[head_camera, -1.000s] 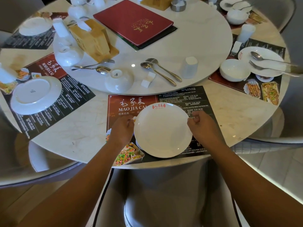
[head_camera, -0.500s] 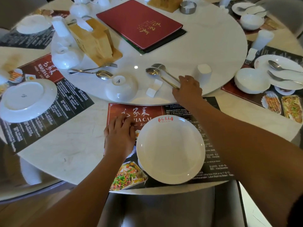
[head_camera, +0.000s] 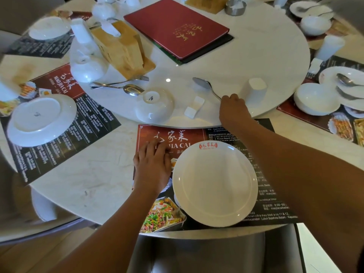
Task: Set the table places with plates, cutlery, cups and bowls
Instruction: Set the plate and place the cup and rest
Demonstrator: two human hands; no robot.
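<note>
A white plate (head_camera: 215,184) with a red logo lies upright on the nearest placemat (head_camera: 171,134). My left hand (head_camera: 152,166) rests flat on the mat just left of the plate, fingers spread, holding nothing. My right hand (head_camera: 232,109) reaches onto the white turntable (head_camera: 236,62) and is closed on the handle of a metal spoon (head_camera: 201,83), whose bowl points away to the far left. Whether a fork is in the same grip is hidden. On the turntable nearby are an upturned bowl (head_camera: 154,107), a white spoon rest (head_camera: 194,109) and an upturned cup (head_camera: 255,91).
A red menu (head_camera: 177,26) and a wooden tissue box (head_camera: 120,50) sit on the turntable, with another fork and spoon (head_camera: 122,85) in front of the box. An upturned plate (head_camera: 41,119) lies on the left mat. A laid place with a bowl (head_camera: 313,99) is at right. A chair back (head_camera: 197,253) is below.
My right hand left the plate's rim, reached to the cutlery on the turntable and closed on the handle. My left hand moved off the plate and now lies flat on the mat.
</note>
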